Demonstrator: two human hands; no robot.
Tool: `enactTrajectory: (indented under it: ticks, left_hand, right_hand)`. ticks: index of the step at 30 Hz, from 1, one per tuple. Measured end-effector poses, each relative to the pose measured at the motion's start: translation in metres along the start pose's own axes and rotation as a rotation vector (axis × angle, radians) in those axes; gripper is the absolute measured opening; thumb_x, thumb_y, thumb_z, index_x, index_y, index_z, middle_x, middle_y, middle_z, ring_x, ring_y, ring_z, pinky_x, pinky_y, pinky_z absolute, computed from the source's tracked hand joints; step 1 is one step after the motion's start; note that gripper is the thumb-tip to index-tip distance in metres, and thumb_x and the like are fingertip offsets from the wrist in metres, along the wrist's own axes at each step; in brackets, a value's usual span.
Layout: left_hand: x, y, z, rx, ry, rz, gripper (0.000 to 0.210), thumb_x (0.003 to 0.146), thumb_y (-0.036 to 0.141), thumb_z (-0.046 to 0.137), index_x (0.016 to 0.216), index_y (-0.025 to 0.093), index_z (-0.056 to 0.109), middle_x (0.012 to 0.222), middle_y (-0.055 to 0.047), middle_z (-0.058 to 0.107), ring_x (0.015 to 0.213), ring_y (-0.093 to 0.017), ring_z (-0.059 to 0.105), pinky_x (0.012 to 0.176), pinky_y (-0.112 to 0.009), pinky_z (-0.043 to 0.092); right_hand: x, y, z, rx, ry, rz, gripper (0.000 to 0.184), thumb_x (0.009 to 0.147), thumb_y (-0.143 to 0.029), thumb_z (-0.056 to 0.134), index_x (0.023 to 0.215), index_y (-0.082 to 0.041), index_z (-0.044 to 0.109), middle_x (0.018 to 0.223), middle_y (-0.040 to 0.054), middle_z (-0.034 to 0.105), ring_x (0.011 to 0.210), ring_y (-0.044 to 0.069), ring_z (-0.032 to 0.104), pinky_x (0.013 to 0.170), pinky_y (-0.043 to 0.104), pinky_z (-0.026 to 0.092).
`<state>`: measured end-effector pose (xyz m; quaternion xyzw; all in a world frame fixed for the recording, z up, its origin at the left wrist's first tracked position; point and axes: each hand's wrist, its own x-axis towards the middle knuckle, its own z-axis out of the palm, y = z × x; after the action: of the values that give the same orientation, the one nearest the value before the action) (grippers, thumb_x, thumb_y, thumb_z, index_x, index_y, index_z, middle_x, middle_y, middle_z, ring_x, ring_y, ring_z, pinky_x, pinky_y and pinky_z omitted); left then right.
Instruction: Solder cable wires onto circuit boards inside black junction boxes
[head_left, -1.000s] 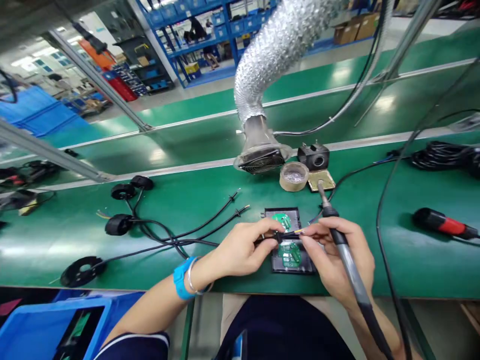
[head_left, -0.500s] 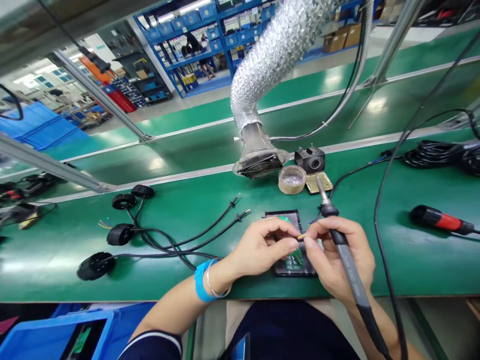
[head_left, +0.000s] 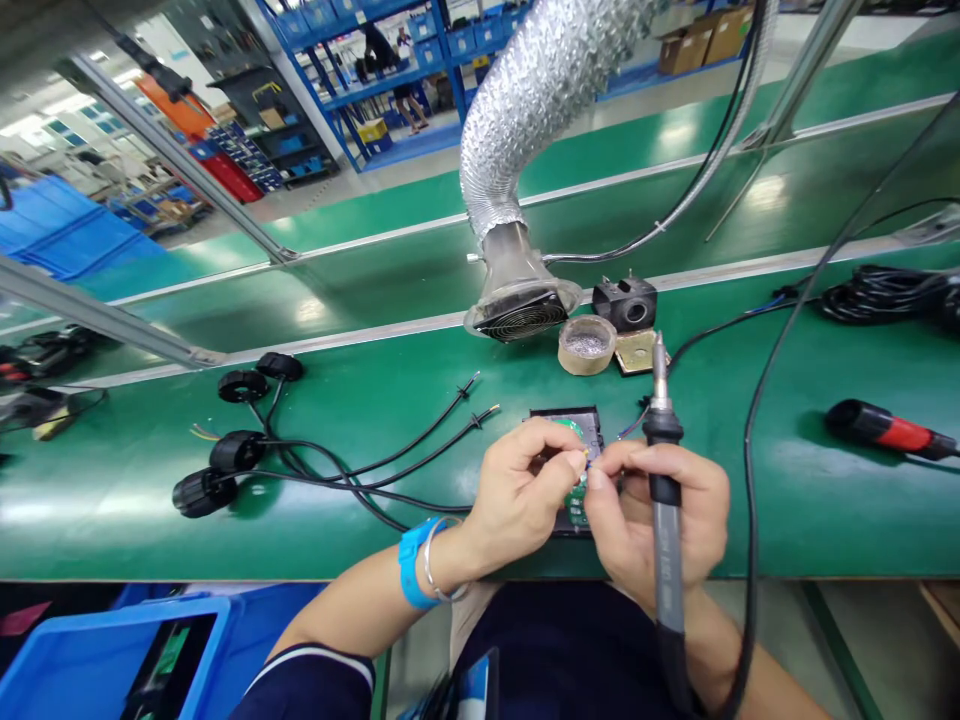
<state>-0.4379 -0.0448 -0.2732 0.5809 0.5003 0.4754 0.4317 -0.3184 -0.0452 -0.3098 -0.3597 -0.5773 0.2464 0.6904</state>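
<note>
My left hand [head_left: 517,490], with a blue band and a metal bangle at its wrist, is closed in a pinch on thin wires [head_left: 587,457], of which small yellow and blue bits show. Opposite it, my right hand [head_left: 624,525] also pinches at the wires, fingertips almost touching the left ones. A soldering iron [head_left: 666,560] is held in my right hand too, its metal tip pointing away from me. Beneath both hands lies a green circuit board [head_left: 576,508] in a black housing [head_left: 590,418], partly hidden by the fingers.
Beyond the hands stand a round tub [head_left: 586,347], a sponge tray [head_left: 640,352], an iron holder [head_left: 626,302] and a fume duct [head_left: 517,290]. Black cables [head_left: 360,475] with round caps lie left. A red-and-black tool [head_left: 889,428] lies right; a blue bin [head_left: 45,660] is below left.
The soldering iron has swung more upright, its tip now away from the sponge tray's middle. Both hands have shifted slightly left and up, still pinching. One black cap at left has turned and moved.
</note>
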Motion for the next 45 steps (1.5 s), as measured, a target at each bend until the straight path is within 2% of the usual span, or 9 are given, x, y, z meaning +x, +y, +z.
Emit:
enactTrajectory:
  ticks: [6, 14, 20, 24, 26, 28, 32, 37, 45]
  left_hand:
    - [0.0, -0.007, 0.001, -0.125, 0.012, -0.178, 0.024, 0.083, 0.041, 0.054, 0.077, 0.018, 0.049, 0.063, 0.003, 0.048, 0.05, -0.008, 0.041, 0.048, -0.021, 0.038]
    - [-0.007, 0.0, -0.013, 0.267, -0.287, -0.006, 0.003, 0.079, 0.018, 0.055, 0.076, 0.017, 0.054, 0.071, 0.002, 0.054, 0.065, -0.009, 0.047, 0.063, -0.021, 0.038]
    - [0.003, 0.007, -0.016, 0.446, -0.797, -0.11, 0.014, 0.069, 0.016, 0.058, 0.064, 0.018, 0.045, 0.056, 0.007, 0.04, 0.052, -0.007, 0.03, 0.052, -0.021, 0.028]
    - [0.01, 0.005, -0.023, 0.251, -1.047, -0.302, 0.017, 0.077, 0.021, 0.059, 0.064, 0.017, 0.048, 0.057, 0.006, 0.043, 0.052, -0.007, 0.037, 0.049, -0.019, 0.033]
    - [0.005, 0.004, -0.027, 0.219, -0.954, -0.233, 0.013, 0.082, 0.029, 0.062, 0.083, 0.017, 0.06, 0.075, 0.001, 0.059, 0.064, -0.009, 0.051, 0.054, -0.018, 0.042]
    - [-0.004, 0.003, -0.029, 0.342, -0.703, 0.012, 0.027, 0.083, 0.032, 0.066, 0.104, 0.017, 0.061, 0.1, -0.006, 0.062, 0.082, -0.013, 0.058, 0.066, -0.019, 0.048]
    - [-0.022, -0.005, -0.028, 0.777, -0.331, 0.459, 0.019, 0.09, 0.015, 0.051, 0.108, 0.019, 0.058, 0.112, -0.004, 0.062, 0.089, -0.013, 0.059, 0.074, -0.022, 0.049]
    - [-0.02, -0.017, -0.021, 1.149, -0.568, 0.309, 0.023, 0.091, 0.013, 0.041, 0.104, 0.02, 0.058, 0.108, -0.001, 0.061, 0.079, -0.014, 0.059, 0.057, -0.025, 0.044]
    - [-0.015, -0.024, -0.012, 1.251, -0.653, 0.193, 0.016, 0.094, 0.018, 0.04, 0.093, 0.021, 0.056, 0.092, 0.001, 0.057, 0.068, -0.015, 0.056, 0.046, -0.031, 0.03]
  right_hand:
    - [-0.023, 0.006, 0.016, 0.055, 0.071, 0.123, 0.036, 0.076, -0.007, 0.063, 0.106, -0.023, 0.05, 0.089, 0.0014, 0.058, 0.077, 0.014, 0.063, 0.072, 0.032, 0.056]
    - [-0.014, -0.003, -0.029, -0.045, -0.178, 0.221, 0.038, 0.076, -0.009, 0.065, 0.109, -0.021, 0.051, 0.085, 0.0009, 0.063, 0.075, 0.013, 0.064, 0.074, 0.028, 0.055]
    - [-0.026, -0.012, -0.05, -0.087, -0.404, 0.221, 0.035, 0.076, -0.007, 0.062, 0.107, -0.022, 0.052, 0.077, -0.001, 0.06, 0.065, 0.011, 0.06, 0.063, 0.023, 0.053]
    - [-0.032, -0.013, -0.053, -0.071, -0.445, 0.162, 0.038, 0.074, -0.003, 0.062, 0.106, -0.021, 0.053, 0.088, 0.002, 0.061, 0.075, 0.013, 0.063, 0.07, 0.026, 0.056]
    - [-0.031, -0.012, -0.051, -0.063, -0.349, 0.126, 0.041, 0.073, -0.001, 0.063, 0.107, -0.021, 0.053, 0.089, 0.0025, 0.061, 0.078, 0.014, 0.065, 0.071, 0.027, 0.056]
    - [-0.03, -0.01, -0.048, -0.044, -0.242, 0.132, 0.044, 0.072, 0.001, 0.064, 0.108, -0.021, 0.052, 0.089, 0.0021, 0.06, 0.076, 0.014, 0.065, 0.066, 0.026, 0.057]
    - [-0.024, -0.002, -0.046, -0.078, -0.239, 0.201, 0.039, 0.076, -0.002, 0.063, 0.108, -0.021, 0.051, 0.088, 0.0005, 0.062, 0.065, 0.01, 0.063, 0.056, 0.022, 0.055]
    - [-0.015, 0.012, -0.059, -0.532, -0.345, -0.011, 0.024, 0.079, -0.01, 0.067, 0.1, -0.02, 0.061, 0.09, 0.0014, 0.068, 0.072, 0.011, 0.065, 0.07, 0.022, 0.055]
    - [-0.018, 0.019, -0.077, -0.42, -0.451, -0.053, 0.046, 0.079, 0.0, 0.061, 0.121, -0.019, 0.059, 0.099, 0.003, 0.069, 0.082, 0.012, 0.067, 0.078, 0.025, 0.055]
